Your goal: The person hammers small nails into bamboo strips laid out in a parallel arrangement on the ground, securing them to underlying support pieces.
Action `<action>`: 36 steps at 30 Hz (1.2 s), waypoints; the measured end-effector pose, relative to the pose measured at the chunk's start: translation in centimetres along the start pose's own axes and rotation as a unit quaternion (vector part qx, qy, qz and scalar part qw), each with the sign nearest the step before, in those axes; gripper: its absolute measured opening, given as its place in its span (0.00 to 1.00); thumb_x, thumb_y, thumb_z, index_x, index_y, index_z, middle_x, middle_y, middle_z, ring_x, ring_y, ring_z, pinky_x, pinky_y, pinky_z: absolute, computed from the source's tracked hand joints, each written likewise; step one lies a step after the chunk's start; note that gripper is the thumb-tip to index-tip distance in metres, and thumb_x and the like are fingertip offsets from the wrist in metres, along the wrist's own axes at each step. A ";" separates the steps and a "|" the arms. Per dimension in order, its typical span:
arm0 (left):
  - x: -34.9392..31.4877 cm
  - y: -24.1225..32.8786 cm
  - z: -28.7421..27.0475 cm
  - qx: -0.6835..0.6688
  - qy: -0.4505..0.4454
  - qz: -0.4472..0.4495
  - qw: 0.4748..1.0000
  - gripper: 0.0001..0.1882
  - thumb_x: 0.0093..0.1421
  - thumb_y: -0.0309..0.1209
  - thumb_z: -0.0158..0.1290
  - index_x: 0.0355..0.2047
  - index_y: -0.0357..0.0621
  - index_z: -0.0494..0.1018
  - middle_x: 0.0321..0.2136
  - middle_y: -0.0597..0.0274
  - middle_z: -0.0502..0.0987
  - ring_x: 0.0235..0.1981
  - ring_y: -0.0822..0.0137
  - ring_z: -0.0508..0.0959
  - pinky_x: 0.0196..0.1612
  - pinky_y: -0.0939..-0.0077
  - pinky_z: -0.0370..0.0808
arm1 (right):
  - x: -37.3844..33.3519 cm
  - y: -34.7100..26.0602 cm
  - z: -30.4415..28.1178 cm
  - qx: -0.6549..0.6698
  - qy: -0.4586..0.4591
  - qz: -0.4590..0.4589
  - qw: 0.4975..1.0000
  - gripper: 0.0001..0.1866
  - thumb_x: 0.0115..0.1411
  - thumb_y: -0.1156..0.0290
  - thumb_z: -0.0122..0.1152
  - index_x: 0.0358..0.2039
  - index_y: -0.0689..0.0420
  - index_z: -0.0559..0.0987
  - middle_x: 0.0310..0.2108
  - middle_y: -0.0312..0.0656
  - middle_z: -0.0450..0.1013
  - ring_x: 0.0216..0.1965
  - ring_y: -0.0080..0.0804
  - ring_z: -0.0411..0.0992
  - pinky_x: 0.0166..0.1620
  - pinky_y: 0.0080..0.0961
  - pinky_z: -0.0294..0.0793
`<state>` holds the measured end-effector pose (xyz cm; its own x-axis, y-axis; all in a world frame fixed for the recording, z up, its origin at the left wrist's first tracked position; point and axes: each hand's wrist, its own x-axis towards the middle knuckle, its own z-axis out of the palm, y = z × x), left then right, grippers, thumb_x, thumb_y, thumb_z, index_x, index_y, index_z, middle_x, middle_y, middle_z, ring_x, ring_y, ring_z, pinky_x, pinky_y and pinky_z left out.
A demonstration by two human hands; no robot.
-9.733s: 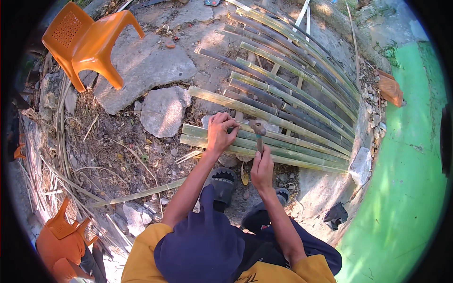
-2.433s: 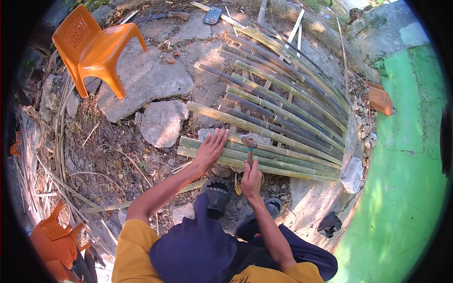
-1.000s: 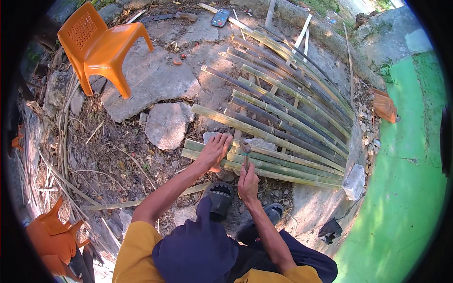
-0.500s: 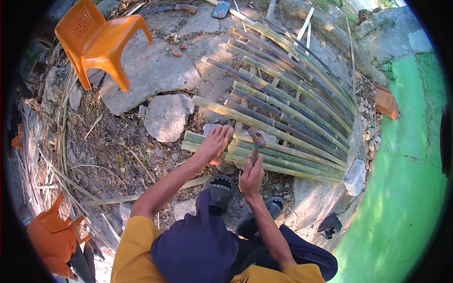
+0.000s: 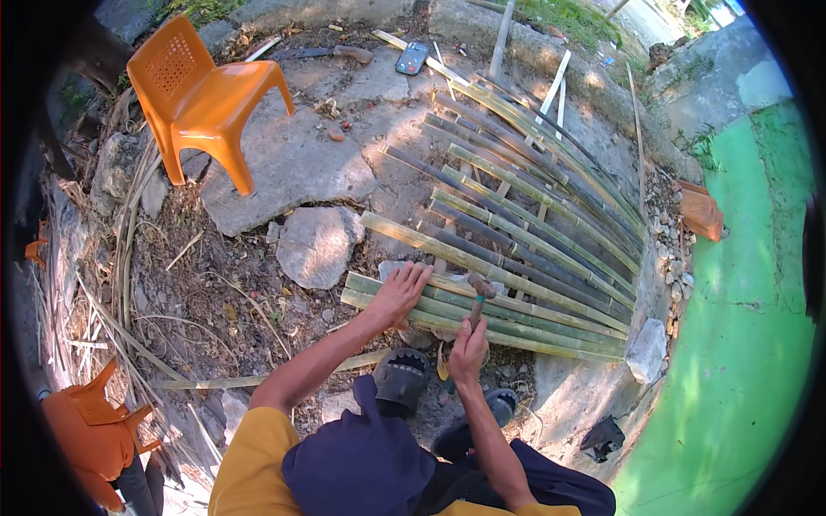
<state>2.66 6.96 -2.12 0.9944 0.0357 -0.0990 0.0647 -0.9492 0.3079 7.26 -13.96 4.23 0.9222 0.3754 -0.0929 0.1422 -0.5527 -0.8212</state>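
Note:
My right hand [image 5: 468, 350] is closed round the handle of a hammer [image 5: 477, 308], its metal head over the near bamboo slats. My left hand [image 5: 401, 297] is wrapped over the green bamboo slats [image 5: 366, 295] close to their left ends; its thumb side is partly hidden. These split slats lie side by side, running rightward to a grey stone block [image 5: 645, 349]. Beyond them, more bamboo slats [image 5: 533, 215] fan out across thin wooden crosspieces. Whether a nail is under the hammer is too small to tell.
An orange plastic chair [image 5: 202, 99] stands at the far left on broken concrete. Past it lie a large knife [image 5: 323, 53] and a phone [image 5: 411, 58]. A flat stone [image 5: 318, 246] rests left of the slats. At the lower left is a person in orange [image 5: 77, 434]. Green-painted ground [image 5: 723, 344] spans the right.
The view has shifted, moving the scene lower in the picture. My right hand has brought the hammer head down closer to the slats. My left hand keeps its place on the bamboo.

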 end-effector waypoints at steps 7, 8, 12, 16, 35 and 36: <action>0.9 1.9 -0.6 -0.137 0.088 -0.039 0.986 0.55 0.47 0.54 0.72 0.69 0.42 0.58 0.64 0.46 0.62 0.72 0.46 0.57 0.68 0.40 0.56 | -0.2 3.8 -1.0 -0.001 0.032 0.023 0.999 0.12 0.74 0.66 0.49 0.45 0.63 0.72 0.27 0.55 0.75 0.28 0.55 0.77 0.33 0.45 0.72; 1.6 2.7 -1.6 -0.107 0.146 -0.041 0.983 0.50 0.51 0.55 0.69 0.67 0.44 0.61 0.64 0.49 0.63 0.71 0.48 0.58 0.67 0.38 0.56 | -0.2 4.0 -1.3 -0.001 0.037 0.020 0.999 0.12 0.74 0.66 0.49 0.45 0.63 0.72 0.27 0.55 0.75 0.28 0.55 0.77 0.33 0.45 0.72; 2.4 2.1 0.2 -0.248 0.164 -0.013 0.955 0.22 0.61 0.39 0.64 0.53 0.46 0.78 0.49 0.56 0.77 0.59 0.54 0.72 0.62 0.54 0.66 | -0.3 3.7 -0.5 -0.006 0.022 -0.012 1.000 0.13 0.74 0.65 0.50 0.44 0.63 0.72 0.28 0.56 0.75 0.29 0.57 0.77 0.33 0.46 0.71; 3.2 1.1 1.0 -0.249 0.201 -0.006 0.947 0.11 0.57 0.32 0.64 0.40 0.45 0.81 0.40 0.63 0.79 0.47 0.59 0.78 0.52 0.62 0.72 | -0.4 3.3 -0.7 -0.011 -0.006 -0.007 1.000 0.13 0.74 0.63 0.51 0.43 0.63 0.73 0.27 0.57 0.75 0.28 0.60 0.75 0.32 0.48 0.69; 4.3 2.3 0.8 -0.258 0.271 -0.005 0.927 0.12 0.51 0.33 0.69 0.31 0.46 0.76 0.33 0.63 0.76 0.39 0.58 0.76 0.45 0.62 0.72 | -0.1 2.8 0.2 0.004 -0.011 -0.022 1.000 0.12 0.74 0.66 0.50 0.45 0.63 0.73 0.31 0.58 0.76 0.32 0.59 0.77 0.36 0.49 0.72; 4.5 2.3 1.0 -0.268 0.291 -0.011 0.918 0.13 0.50 0.33 0.69 0.29 0.46 0.76 0.32 0.63 0.76 0.38 0.57 0.76 0.44 0.62 0.72 | 0.2 3.1 0.2 -0.004 -0.024 -0.017 1.000 0.12 0.74 0.67 0.50 0.46 0.63 0.73 0.31 0.58 0.76 0.33 0.59 0.78 0.37 0.49 0.73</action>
<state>7.17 4.68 -2.80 0.8585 0.3614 0.3638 -0.0386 -0.6619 0.7486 7.83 -15.49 1.55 0.8988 0.4284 -0.0922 0.1756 -0.5449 -0.8199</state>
